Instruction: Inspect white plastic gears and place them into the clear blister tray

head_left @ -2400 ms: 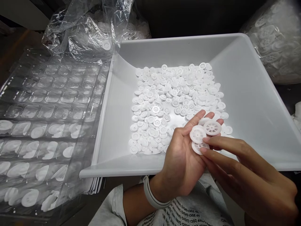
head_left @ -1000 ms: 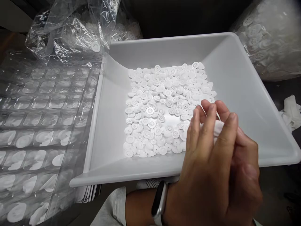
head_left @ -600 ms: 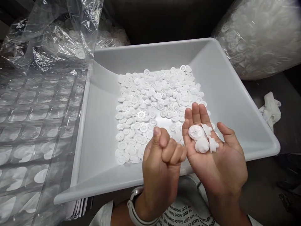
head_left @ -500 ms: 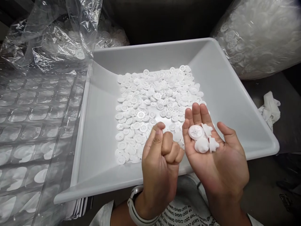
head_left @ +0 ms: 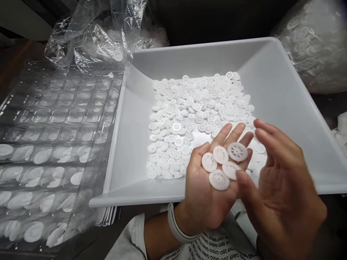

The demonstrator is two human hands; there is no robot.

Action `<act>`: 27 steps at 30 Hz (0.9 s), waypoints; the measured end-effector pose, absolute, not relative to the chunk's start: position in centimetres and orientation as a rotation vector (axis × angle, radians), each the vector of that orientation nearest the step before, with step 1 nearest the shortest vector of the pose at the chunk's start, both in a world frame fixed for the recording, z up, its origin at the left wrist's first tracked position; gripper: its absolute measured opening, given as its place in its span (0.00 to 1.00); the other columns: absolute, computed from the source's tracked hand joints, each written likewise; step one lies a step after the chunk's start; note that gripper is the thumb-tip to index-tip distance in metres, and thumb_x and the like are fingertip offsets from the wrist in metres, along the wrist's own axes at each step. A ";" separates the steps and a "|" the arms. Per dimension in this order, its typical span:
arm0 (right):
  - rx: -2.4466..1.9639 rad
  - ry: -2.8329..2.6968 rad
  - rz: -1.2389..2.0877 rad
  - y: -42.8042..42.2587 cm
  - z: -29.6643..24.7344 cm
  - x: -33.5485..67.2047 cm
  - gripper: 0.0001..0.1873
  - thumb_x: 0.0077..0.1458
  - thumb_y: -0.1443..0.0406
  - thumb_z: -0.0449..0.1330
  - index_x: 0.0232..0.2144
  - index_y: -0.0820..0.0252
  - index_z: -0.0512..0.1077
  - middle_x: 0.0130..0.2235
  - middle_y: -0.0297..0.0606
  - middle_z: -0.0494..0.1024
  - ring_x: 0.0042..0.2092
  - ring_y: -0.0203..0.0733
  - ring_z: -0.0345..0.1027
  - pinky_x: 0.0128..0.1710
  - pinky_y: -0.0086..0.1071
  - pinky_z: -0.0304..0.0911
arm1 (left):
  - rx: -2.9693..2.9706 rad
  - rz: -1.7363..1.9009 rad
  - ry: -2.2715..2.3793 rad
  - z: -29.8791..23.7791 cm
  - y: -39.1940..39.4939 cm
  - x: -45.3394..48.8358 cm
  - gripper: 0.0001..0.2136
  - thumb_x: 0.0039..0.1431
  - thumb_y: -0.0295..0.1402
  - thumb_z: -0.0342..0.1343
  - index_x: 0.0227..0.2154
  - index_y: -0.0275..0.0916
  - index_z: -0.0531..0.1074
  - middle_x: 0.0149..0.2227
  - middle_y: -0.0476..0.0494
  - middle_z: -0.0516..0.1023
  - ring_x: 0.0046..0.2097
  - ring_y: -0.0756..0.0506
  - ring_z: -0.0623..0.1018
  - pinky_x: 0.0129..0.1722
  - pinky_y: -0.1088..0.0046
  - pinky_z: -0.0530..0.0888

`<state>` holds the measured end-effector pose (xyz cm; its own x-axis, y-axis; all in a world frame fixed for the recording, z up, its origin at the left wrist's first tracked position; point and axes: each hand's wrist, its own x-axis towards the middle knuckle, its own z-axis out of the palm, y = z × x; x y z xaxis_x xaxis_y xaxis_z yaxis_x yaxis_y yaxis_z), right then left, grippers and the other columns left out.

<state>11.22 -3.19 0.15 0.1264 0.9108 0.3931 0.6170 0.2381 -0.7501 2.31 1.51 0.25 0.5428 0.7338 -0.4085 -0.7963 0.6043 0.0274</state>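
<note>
My left hand (head_left: 207, 195) lies palm up over the front of the tray, with several white plastic spoked wheels (head_left: 220, 155) resting loose on its palm and fingers. My right hand (head_left: 282, 180) is blurred by motion and hovers just to the right, fingers apart and holding nothing. Its fingertips are close to the wheels, and one seems to touch the lowest. A large pile of similar white wheels (head_left: 189, 108) lies flat in a single layer on the floor of a grey-white plastic tray (head_left: 189, 50).
A clear plastic blister tray (head_left: 54, 119) with rows of moulded pockets lies to the left, its nearer pockets holding white parts. Plastic bags of white wheels (head_left: 311, 47) bulge behind the tray. A white cloth (head_left: 341, 130) sits at the right edge.
My left hand has gone from a fist to an open palm bearing the wheels. My right palm, which held white pieces, is now raised and holds nothing. The view has shifted slightly.
</note>
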 end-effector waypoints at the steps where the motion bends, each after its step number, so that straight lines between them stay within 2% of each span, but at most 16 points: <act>1: -1.517 -1.571 0.437 -3.3 0.0 11.5 0.26 0.56 0.68 0.58 0.58 0.59 0.63 0.63 0.44 0.58 0.64 0.53 0.52 0.62 0.50 0.55 | -0.159 0.906 0.372 0.1 1.4 2.2 0.19 0.65 0.36 0.39 0.52 0.39 0.69 0.56 0.47 0.73 0.61 0.47 0.68 0.65 0.68 0.59; 3: -1.611 -1.438 0.531 -3.5 -0.2 11.8 0.22 0.55 0.65 0.61 0.53 0.54 0.69 0.62 0.40 0.60 0.63 0.52 0.53 0.62 0.48 0.56 | -0.152 0.896 0.345 -0.1 1.3 1.9 0.20 0.65 0.35 0.38 0.53 0.38 0.68 0.58 0.47 0.71 0.62 0.48 0.66 0.64 0.70 0.60; 5: -1.631 -1.440 0.609 -3.6 -0.1 12.0 0.21 0.56 0.63 0.61 0.53 0.52 0.69 0.61 0.38 0.61 0.63 0.50 0.54 0.63 0.46 0.55 | -0.145 0.893 0.348 -0.2 1.3 1.8 0.20 0.64 0.35 0.38 0.53 0.38 0.68 0.59 0.47 0.69 0.63 0.48 0.65 0.63 0.72 0.61; 7: -1.623 -1.492 0.630 -3.5 0.1 12.4 0.21 0.57 0.62 0.60 0.54 0.53 0.68 0.61 0.38 0.62 0.63 0.48 0.55 0.63 0.42 0.55 | -0.122 0.878 0.353 -0.2 1.3 1.7 0.21 0.64 0.36 0.38 0.54 0.39 0.68 0.60 0.49 0.68 0.63 0.49 0.64 0.63 0.72 0.61; 11: -1.627 -1.472 0.637 -3.4 0.3 13.7 0.19 0.57 0.62 0.59 0.52 0.53 0.70 0.58 0.37 0.65 0.61 0.45 0.58 0.58 0.35 0.62 | -0.075 0.851 0.335 -0.1 1.2 1.6 0.21 0.64 0.36 0.36 0.54 0.40 0.67 0.60 0.50 0.68 0.63 0.51 0.63 0.65 0.72 0.58; 15: -1.591 -1.428 0.690 -3.3 0.0 14.5 0.18 0.54 0.61 0.63 0.48 0.51 0.72 0.56 0.37 0.66 0.58 0.47 0.61 0.55 0.37 0.65 | -0.067 0.833 0.304 -0.2 1.1 1.6 0.21 0.64 0.36 0.37 0.54 0.38 0.68 0.60 0.48 0.68 0.63 0.50 0.64 0.65 0.72 0.57; 19: -1.584 -1.414 0.660 -2.9 -0.1 14.3 0.11 0.52 0.60 0.64 0.40 0.52 0.75 0.53 0.36 0.68 0.57 0.47 0.63 0.58 0.38 0.61 | -0.086 0.829 0.325 -0.2 1.2 1.7 0.21 0.64 0.36 0.38 0.54 0.36 0.68 0.60 0.46 0.68 0.62 0.48 0.66 0.63 0.72 0.61; 21: -1.615 -1.382 0.589 -2.3 0.0 13.8 0.07 0.52 0.61 0.64 0.36 0.53 0.75 0.50 0.35 0.70 0.55 0.45 0.64 0.56 0.36 0.62 | -0.086 0.834 0.338 -0.1 1.2 1.7 0.21 0.64 0.35 0.38 0.54 0.36 0.68 0.60 0.46 0.69 0.61 0.49 0.67 0.61 0.74 0.63; 24: -1.636 -1.370 0.521 -1.3 0.2 13.1 0.05 0.54 0.62 0.63 0.35 0.54 0.74 0.47 0.35 0.72 0.54 0.44 0.65 0.53 0.36 0.63 | -0.087 0.839 0.349 0.0 1.2 1.9 0.21 0.64 0.35 0.37 0.54 0.36 0.68 0.57 0.46 0.72 0.60 0.49 0.69 0.60 0.74 0.65; 27: -1.677 -1.406 0.427 -1.0 0.5 12.9 0.07 0.57 0.64 0.60 0.40 0.55 0.73 0.50 0.36 0.70 0.56 0.44 0.63 0.54 0.39 0.62 | -0.081 0.812 0.382 0.1 1.1 2.0 0.22 0.64 0.38 0.38 0.54 0.36 0.68 0.56 0.44 0.73 0.59 0.46 0.70 0.59 0.71 0.67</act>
